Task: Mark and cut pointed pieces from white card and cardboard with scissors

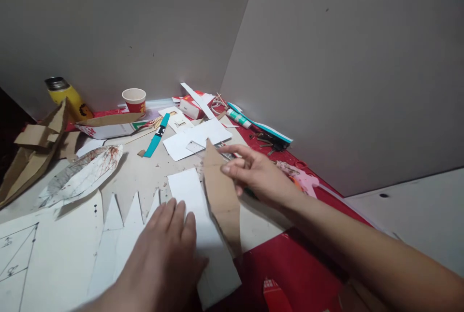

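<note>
left hand (165, 249): flat, open, I saw it pressing white card (203, 234)
right hand (253, 172): pinched brown cardboard strip (222, 196)
risk: I judged strip could slip; light fingertip grip

Brown and white card on red

A brown cardboard strip (222, 196) lies beside a white card (203, 234); the table (300, 263) is red, the far flask (67, 94) yellow, a paper strip (156, 135) teal.
</note>
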`<action>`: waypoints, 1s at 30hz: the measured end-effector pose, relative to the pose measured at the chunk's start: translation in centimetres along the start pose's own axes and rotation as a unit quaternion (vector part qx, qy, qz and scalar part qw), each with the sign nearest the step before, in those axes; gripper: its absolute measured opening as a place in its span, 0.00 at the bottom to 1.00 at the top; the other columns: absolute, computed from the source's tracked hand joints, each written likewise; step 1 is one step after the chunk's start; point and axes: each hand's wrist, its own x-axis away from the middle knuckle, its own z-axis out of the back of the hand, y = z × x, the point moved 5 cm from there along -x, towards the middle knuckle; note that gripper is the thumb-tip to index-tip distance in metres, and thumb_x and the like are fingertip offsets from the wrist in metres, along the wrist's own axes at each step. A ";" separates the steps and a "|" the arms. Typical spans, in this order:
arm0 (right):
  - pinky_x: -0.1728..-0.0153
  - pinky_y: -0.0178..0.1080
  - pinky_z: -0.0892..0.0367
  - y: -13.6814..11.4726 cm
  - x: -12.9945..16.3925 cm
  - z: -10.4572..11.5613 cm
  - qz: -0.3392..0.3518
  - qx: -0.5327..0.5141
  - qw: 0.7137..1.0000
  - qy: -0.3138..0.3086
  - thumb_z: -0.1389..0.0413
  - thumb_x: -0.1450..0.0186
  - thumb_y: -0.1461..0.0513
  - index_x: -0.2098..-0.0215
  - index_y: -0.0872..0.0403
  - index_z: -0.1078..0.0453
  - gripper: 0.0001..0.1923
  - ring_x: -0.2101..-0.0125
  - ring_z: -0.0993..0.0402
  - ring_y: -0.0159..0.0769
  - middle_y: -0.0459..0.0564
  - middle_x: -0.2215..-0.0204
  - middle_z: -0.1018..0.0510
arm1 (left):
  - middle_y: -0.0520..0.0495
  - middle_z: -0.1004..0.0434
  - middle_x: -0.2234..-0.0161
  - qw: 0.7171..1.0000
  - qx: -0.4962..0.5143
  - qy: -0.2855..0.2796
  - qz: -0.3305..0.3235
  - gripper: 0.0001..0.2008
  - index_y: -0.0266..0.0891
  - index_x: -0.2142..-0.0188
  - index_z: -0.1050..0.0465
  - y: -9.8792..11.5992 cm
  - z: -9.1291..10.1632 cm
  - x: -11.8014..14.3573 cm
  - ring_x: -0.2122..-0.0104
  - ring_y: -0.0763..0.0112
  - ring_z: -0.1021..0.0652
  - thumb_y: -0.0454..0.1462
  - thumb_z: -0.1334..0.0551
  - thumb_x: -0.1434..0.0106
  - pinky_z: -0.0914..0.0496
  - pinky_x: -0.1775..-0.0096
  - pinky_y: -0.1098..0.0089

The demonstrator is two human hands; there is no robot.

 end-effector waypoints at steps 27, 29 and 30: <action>0.73 0.35 0.42 1.4 -0.1 -4.4 0.084 0.447 0.883 -0.114 0.42 0.35 0.63 0.54 0.57 0.29 0.11 0.77 0.32 0.33 0.44 0.77 0.26 | 0.20 0.32 0.43 0.993 -0.074 -0.017 -0.089 0.38 0.21 0.44 0.31 0.6 -0.8 -0.2 0.46 0.37 0.27 0.46 0.33 0.50 0.22 0.55 0.52; 0.69 0.37 0.37 0.9 -0.4 -4.2 0.135 0.453 0.875 -0.100 0.43 0.34 0.65 0.53 0.58 0.28 0.11 0.72 0.29 0.36 0.49 0.71 0.22 | 0.19 0.31 0.44 0.992 -0.082 -0.015 -0.093 0.38 0.21 0.45 0.30 0.6 -0.7 -0.3 0.48 0.36 0.25 0.47 0.32 0.50 0.22 0.56 0.51; 0.65 0.39 0.34 0.6 -0.6 -4.2 0.173 0.452 0.869 -0.100 0.44 0.34 0.66 0.53 0.58 0.28 0.12 0.67 0.27 0.38 0.52 0.67 0.20 | 0.19 0.31 0.44 0.992 -0.087 -0.013 -0.095 0.38 0.22 0.46 0.29 0.6 -0.7 -0.3 0.48 0.36 0.25 0.47 0.32 0.50 0.22 0.56 0.51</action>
